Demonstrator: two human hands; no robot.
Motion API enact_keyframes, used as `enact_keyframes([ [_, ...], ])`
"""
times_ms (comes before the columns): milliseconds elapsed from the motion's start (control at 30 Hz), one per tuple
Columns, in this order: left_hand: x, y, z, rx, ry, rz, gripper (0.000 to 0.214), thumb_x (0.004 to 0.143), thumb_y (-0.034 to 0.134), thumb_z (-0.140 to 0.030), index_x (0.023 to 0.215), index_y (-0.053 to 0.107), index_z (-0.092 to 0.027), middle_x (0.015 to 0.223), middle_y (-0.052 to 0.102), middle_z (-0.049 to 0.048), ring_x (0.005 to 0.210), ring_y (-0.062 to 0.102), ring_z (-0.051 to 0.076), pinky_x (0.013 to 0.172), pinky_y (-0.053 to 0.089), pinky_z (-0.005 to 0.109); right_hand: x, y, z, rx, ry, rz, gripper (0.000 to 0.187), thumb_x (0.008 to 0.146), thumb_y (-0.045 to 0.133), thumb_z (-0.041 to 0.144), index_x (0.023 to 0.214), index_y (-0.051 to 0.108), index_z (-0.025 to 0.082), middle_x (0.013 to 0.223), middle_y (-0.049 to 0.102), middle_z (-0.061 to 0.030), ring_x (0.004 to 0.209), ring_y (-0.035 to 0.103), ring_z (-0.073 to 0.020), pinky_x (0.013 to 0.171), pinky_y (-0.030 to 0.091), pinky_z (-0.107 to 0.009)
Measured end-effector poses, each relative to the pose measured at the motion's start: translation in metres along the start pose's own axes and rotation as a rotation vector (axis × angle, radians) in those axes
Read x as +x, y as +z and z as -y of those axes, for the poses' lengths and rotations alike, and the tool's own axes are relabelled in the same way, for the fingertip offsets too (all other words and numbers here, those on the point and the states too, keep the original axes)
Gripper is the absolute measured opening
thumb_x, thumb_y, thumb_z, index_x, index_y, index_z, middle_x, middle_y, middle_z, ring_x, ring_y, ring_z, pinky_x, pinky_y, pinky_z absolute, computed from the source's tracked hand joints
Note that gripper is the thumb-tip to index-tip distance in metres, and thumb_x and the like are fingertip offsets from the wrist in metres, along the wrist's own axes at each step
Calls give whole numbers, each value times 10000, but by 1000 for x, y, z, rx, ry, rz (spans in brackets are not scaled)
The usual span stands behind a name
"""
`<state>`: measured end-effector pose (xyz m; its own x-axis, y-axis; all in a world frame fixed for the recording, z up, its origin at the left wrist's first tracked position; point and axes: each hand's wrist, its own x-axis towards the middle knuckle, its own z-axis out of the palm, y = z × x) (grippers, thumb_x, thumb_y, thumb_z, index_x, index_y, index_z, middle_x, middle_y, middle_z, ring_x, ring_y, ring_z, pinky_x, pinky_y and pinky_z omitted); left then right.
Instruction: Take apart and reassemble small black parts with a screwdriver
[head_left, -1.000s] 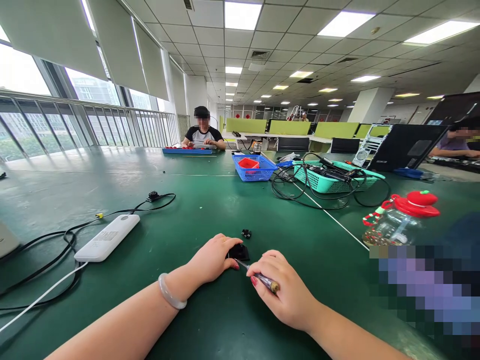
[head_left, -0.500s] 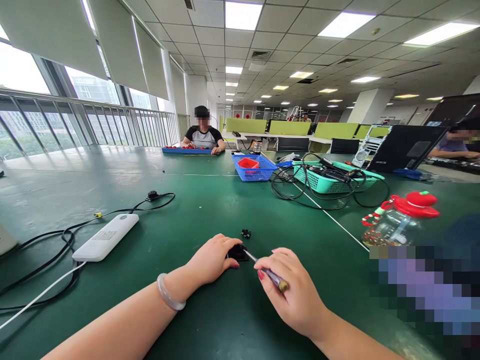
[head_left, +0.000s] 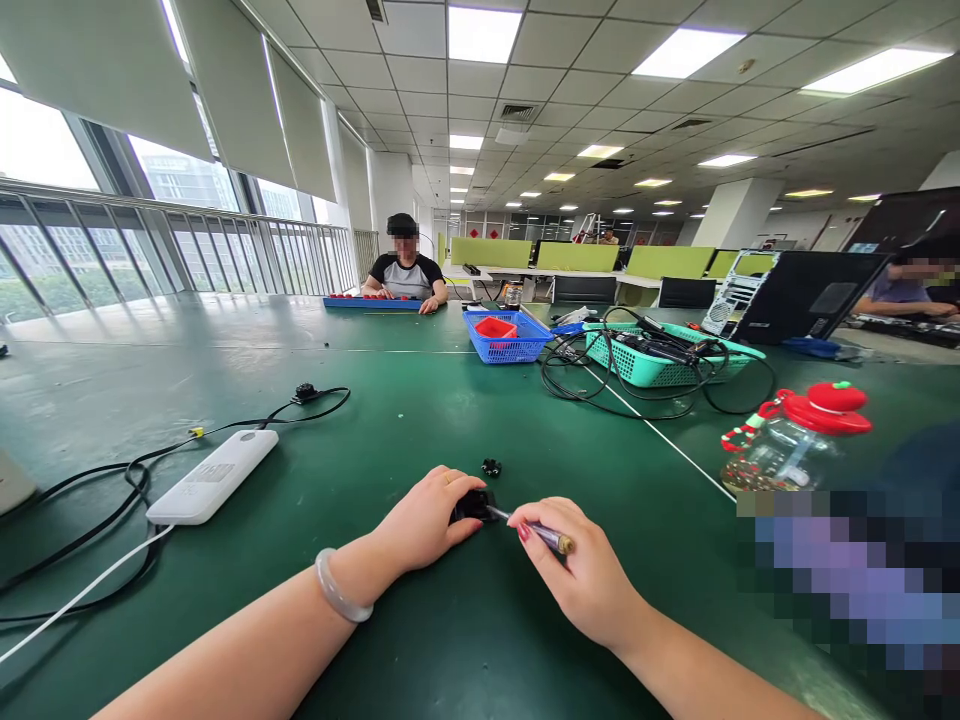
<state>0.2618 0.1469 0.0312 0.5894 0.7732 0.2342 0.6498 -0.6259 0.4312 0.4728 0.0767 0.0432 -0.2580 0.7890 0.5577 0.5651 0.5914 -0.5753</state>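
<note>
My left hand, with a pale bangle on its wrist, is closed on a small black block-like part and steadies it on the green table. The part's exact kind is too small to tell. In my right hand is a screwdriver, its handle pinched between thumb and fingers. The shaft slants to the left, and its tip meets the right side of the black part. Just beyond the part lies a small round black knob-like piece, apart from both hands.
To the left lie a white power bank and black cables. Ahead stand a blue basket and a teal basket heaped with cords. A red-lidded jar is at right. A person sits across the table.
My right hand has shifted slightly, and the screwdriver lies flatter, its tip now at the part's side. The black part appears tilted up more in my left hand.
</note>
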Motion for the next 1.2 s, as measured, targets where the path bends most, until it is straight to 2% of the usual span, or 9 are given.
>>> enact_keyframes([
  [300, 0, 0, 0, 22, 7, -33, 382, 871, 565, -326, 1245, 545, -249, 1203, 646, 49, 1143, 536, 234, 1025, 444, 414, -1, -2, -5, -28, -127, -61, 143, 912, 480, 193, 931, 608, 255, 761, 659, 0, 780, 585, -180, 802, 475, -340],
  [533, 0, 0, 1, 46, 42, -40, 360, 882, 562, -320, 1233, 556, -242, 1183, 658, 46, 1130, 546, 231, 1011, 463, 419, 2, 1, -4, -97, -104, 10, 140, 910, 486, 171, 924, 602, 248, 794, 678, 6, 741, 596, -165, 831, 457, -359],
  [767, 2, -2, -2, 115, 120, -118, 340, 910, 517, -283, 1248, 555, -258, 1205, 641, 48, 1115, 530, 228, 1017, 459, 429, 2, 1, -8, -77, -122, 19, 145, 901, 509, 173, 957, 612, 258, 849, 702, 0, 762, 629, -167, 849, 464, -369],
  [900, 0, -2, -1, 200, 20, -220, 434, 920, 444, -184, 1344, 480, -266, 1219, 603, 65, 1118, 501, 231, 1017, 441, 434, 2, -2, -19, -11, -165, -63, 148, 903, 506, 199, 979, 615, 263, 824, 698, 7, 723, 623, -152, 941, 428, -400],
  [967, -2, -1, 1, 294, -92, -238, 482, 923, 410, -181, 1392, 434, -290, 1174, 594, 84, 1080, 510, 249, 976, 449, 458, 4, -2, -28, -2, -66, -109, 152, 907, 497, 236, 975, 631, 260, 848, 701, -13, 791, 632, -177, 900, 450, -387],
  [1033, -4, 1, 2, 399, -186, -199, 503, 927, 379, -196, 1411, 412, -327, 1117, 592, 97, 1002, 534, 263, 900, 469, 466, 6, -1, -38, 27, 107, -126, 175, 909, 496, 313, 957, 652, 252, 882, 697, -37, 819, 633, -198, 807, 484, -355],
  [1100, -6, 2, 3, 471, -234, -131, 472, 933, 354, -225, 1379, 464, -330, 1061, 598, 107, 931, 554, 268, 840, 480, 456, 8, 2, -47, 88, 250, -116, 228, 895, 504, 374, 994, 659, 240, 943, 691, -54, 794, 634, -199, 746, 502, -335],
  [1200, -8, 0, 1, 509, -249, -61, 392, 932, 367, -303, 1233, 615, -265, 1018, 620, 119, 915, 577, 281, 829, 487, 463, 9, 5, -53, 131, 371, -80, 266, 866, 520, 406, 1013, 659, 235, 949, 688, -53, 798, 635, -203, 731, 510, -326],
])
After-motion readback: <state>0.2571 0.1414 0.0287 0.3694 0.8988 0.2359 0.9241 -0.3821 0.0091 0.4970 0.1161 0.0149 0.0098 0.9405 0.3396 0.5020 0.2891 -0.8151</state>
